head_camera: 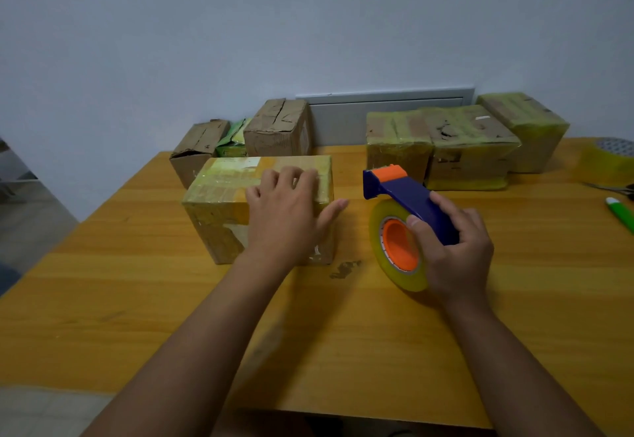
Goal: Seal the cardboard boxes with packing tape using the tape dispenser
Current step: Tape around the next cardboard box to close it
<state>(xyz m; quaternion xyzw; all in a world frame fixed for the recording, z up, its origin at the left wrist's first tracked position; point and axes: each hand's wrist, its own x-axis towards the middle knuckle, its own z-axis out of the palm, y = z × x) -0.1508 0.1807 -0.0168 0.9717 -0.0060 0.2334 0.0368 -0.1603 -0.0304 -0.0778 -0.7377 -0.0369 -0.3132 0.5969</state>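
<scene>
Fingers (463, 227) right: curled round tape dispenser (408, 196) | left hand (284, 210): flat, apparently resting on box (219, 196)

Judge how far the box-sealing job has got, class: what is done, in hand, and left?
Done: three tape-wrapped cardboard boxes stand at the back right. In hand: the left hand rests on the taped box at the front, while the right hand holds the blue and orange tape dispenser beside it. Left: two bare brown boxes at the back left.

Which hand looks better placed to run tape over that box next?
The right hand: it already grips the blue-and-orange tape dispenser beside the tape-wrapped cardboard box, while the left hand rests flat on top, steadying it.
</scene>
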